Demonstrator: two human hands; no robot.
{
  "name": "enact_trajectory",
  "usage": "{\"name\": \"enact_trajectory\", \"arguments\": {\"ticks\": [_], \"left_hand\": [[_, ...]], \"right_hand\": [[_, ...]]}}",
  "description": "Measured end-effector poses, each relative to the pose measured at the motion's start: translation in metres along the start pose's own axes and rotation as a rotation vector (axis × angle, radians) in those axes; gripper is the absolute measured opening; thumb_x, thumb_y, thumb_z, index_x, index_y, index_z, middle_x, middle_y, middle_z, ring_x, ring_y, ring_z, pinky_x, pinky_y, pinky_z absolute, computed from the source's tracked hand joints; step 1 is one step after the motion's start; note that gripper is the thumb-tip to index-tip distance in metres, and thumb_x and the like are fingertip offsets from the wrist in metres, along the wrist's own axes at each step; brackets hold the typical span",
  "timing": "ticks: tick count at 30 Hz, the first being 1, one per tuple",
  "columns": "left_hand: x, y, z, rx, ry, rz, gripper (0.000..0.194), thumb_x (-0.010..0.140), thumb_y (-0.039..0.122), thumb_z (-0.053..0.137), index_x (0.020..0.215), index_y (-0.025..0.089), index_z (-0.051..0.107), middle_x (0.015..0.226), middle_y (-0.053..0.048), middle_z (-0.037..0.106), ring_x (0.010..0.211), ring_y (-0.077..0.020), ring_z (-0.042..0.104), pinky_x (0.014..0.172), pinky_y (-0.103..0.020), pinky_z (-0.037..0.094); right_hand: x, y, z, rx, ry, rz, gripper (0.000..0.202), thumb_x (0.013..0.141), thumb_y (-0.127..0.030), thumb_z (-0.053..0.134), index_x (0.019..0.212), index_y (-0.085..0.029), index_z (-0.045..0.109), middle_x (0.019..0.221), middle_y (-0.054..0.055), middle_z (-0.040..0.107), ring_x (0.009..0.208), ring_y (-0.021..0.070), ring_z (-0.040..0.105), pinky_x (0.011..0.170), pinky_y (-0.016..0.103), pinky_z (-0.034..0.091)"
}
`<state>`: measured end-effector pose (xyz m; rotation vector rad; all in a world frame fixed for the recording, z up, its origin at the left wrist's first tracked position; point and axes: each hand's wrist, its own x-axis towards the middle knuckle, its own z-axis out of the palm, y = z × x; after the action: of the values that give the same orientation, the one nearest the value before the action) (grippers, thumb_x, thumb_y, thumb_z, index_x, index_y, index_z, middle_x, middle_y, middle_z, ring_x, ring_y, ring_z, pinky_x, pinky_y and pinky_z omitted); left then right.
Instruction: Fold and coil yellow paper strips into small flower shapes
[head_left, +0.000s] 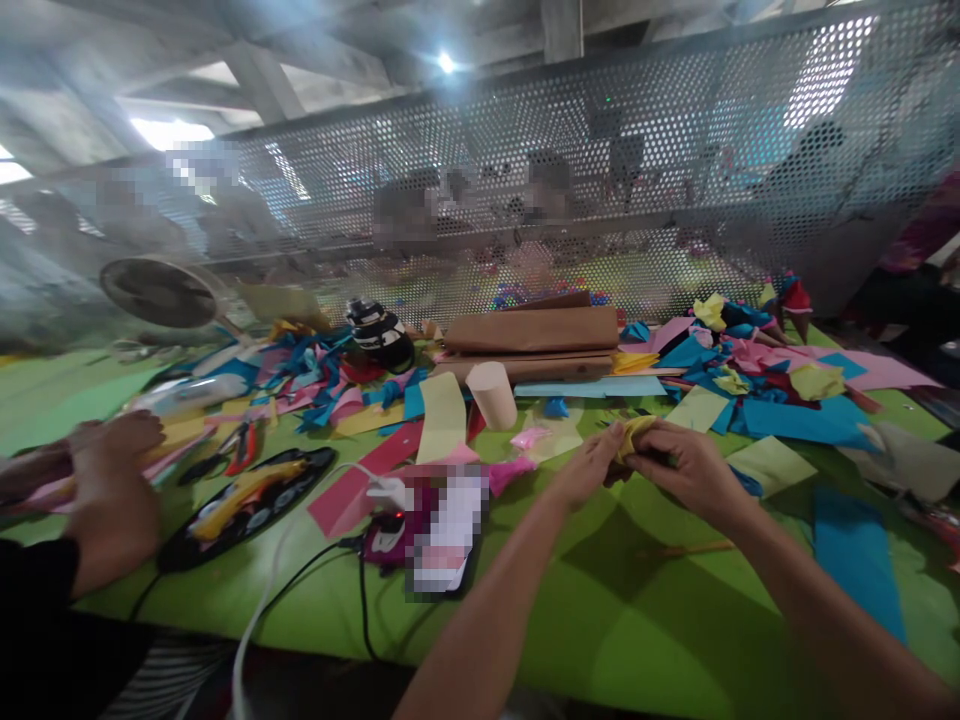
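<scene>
We have the yellow paper [637, 430] up between our two hands, above the green table [600, 640]. It lies directly between the grips: off the fingertips of our left hand [589, 468] on the one side, against the thumb and fingers of our right hand [686, 465] on the other. Neither hand is clearly nearer, since both seem to touch it. Its long axis is hard to read, as the paper is crumpled and partly covered by our fingers; what shows seems to slant, the upper end toward our right hand and the lower toward our left. Something darker shows just under it, too blurred to name.

Our left grip is nearly closed, the fingertips pressed together on the near left edge of the paper. Our right grip is closed as well, thumb and curled fingers pinching it from the right; we cannot tell how firmly either one holds.

Below our right hand a thin stick [694, 549] lies on the table, running roughly left to right. The pale tube [492, 396] stands beyond our left hand, to its left, and a blue sheet [859, 560] lies to the right of our right forearm.
</scene>
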<state>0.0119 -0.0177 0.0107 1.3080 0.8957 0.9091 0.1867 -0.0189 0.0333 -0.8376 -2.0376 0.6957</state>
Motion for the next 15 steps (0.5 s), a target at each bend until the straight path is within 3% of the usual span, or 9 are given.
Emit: {"name": "enact_trajectory", "arguments": {"ticks": [15], "left_hand": [[-0.0005, 0.0003, -0.0005, 0.017, -0.002, -0.017, 0.067, 0.083, 0.084, 0.041, 0.077, 0.018, 0.049, 0.06, 0.005, 0.044, 0.051, -0.008, 0.04, 0.049, -0.023, 0.028]], "right_hand": [[-0.0011, 0.0042, 0.0011, -0.022, 0.001, -0.005, 0.017, 0.089, -0.017, 0.063, 0.073, -0.019, 0.065, 0.083, 0.005, 0.068, 0.08, 0.0186, 0.065, 0.07, 0.027, 0.051]]}}
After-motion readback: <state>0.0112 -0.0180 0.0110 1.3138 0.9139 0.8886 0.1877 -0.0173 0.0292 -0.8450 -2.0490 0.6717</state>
